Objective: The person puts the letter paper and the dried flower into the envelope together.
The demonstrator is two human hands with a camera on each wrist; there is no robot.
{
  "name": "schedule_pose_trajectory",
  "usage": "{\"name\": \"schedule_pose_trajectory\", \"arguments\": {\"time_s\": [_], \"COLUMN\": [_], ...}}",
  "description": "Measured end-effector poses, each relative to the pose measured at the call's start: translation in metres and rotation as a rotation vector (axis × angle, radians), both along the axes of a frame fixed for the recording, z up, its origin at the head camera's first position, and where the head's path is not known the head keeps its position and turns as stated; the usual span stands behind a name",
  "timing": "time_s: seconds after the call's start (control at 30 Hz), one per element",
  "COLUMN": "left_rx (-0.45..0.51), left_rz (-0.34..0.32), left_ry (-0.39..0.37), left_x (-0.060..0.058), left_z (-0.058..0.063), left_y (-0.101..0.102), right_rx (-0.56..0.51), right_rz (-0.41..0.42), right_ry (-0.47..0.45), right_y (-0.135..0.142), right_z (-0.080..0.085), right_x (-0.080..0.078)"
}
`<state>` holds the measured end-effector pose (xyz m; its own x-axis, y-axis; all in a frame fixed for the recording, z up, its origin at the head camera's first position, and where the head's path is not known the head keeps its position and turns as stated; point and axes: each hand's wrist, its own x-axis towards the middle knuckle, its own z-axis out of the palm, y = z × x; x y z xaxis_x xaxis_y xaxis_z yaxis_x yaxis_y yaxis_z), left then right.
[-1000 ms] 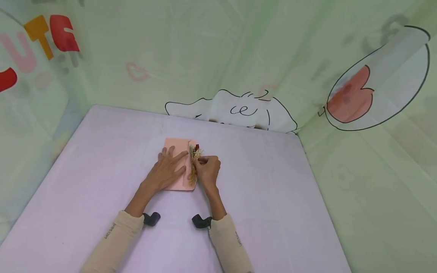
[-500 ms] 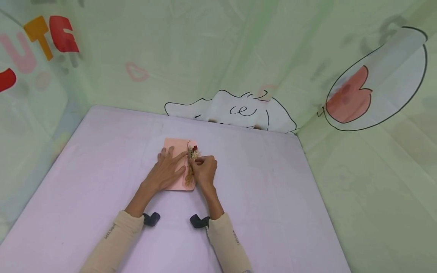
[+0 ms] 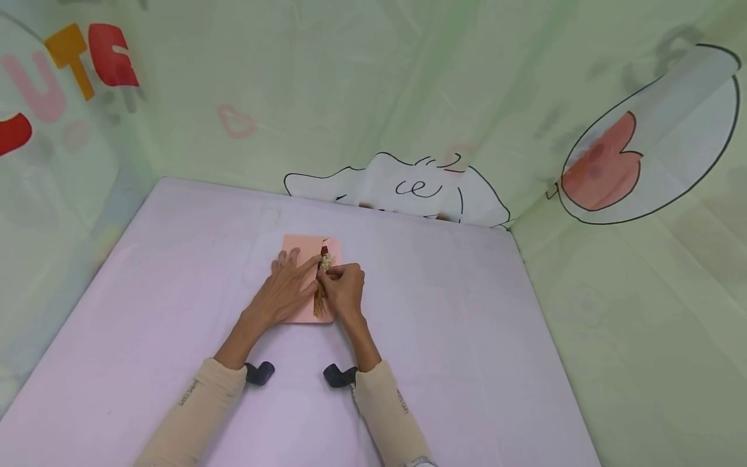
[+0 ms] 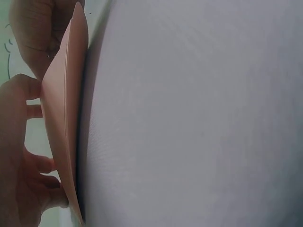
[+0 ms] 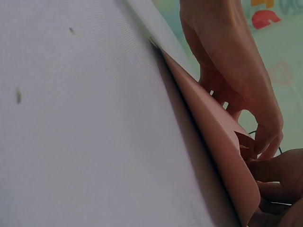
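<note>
A pink envelope (image 3: pixel 303 241) lies on the table with its flap folded out along the right side. My left hand (image 3: pixel 281 288) rests on it, fingers spread, thumb and index tip by the opening edge. Between the thumb and fingers of my right hand (image 3: pixel 345 288) is a small bunch of dried flowers (image 3: pixel 327 261). It has a dark red bloom, cream blossoms and tan stems, and lies lengthwise along the opening. In the right wrist view the edge of the envelope (image 5: pixel 213 137) is lifted a little near the fingers. The left wrist view hides the flowers behind the envelope (image 4: pixel 59 113).
A pale lilac cloth covers the table (image 3: pixel 455 337). Light green curtains (image 3: pixel 327 78) with printed letters and cartoon drawings enclose its back and sides. Each wrist bears a black camera mount, such as the left mount (image 3: pixel 260 373).
My right hand has shifted left with the flower bunch, from over the flap to the opening edge beside the left fingertips. The left hand and envelope have stayed put.
</note>
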<state>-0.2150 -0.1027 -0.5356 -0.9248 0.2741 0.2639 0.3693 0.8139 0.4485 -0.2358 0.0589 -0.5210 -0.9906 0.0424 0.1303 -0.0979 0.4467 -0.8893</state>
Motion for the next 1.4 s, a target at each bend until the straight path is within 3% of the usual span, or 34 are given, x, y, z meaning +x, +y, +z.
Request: {"name": "schedule_pose_trajectory", "arguments": {"time_s": [0.17, 0.37, 0.67, 0.97, 1.13, 1.23, 1.4], "left_rx": [0.04, 0.042, 0.045, 0.063, 0.041, 0.045, 0.078], "left_rz": [-0.002, -0.005, -0.006, -0.031, -0.034, -0.033, -0.048], "left_ry": [-0.003, -0.013, -0.049, 0.061, 0.018, -0.011, 0.014], "left_x": [0.0, 0.001, -0.001, -0.005, 0.0, 0.0, -0.001], "left_z": [-0.001, 0.001, 0.003, -0.012, 0.0, 0.0, -0.003], "left_y": [0.0, -0.001, -0.004, -0.006, -0.006, -0.006, -0.007], "right_rx": [0.098, 0.15, -0.035, 0.167, 0.198, 0.203, 0.205], "right_rz": [0.008, 0.072, 0.146, 0.189, 0.224, 0.239, 0.264], "right_ry": [-0.009, -0.019, -0.038, -0.022, -0.016, -0.009, 0.003], "right_y": [-0.002, -0.002, 0.006, 0.008, 0.007, 0.007, 0.009], "right_z": [-0.001, -0.002, -0.003, -0.003, -0.003, -0.002, -0.001], "right_x": [0.0, -0.002, -0.003, -0.013, -0.019, -0.02, -0.019]}}
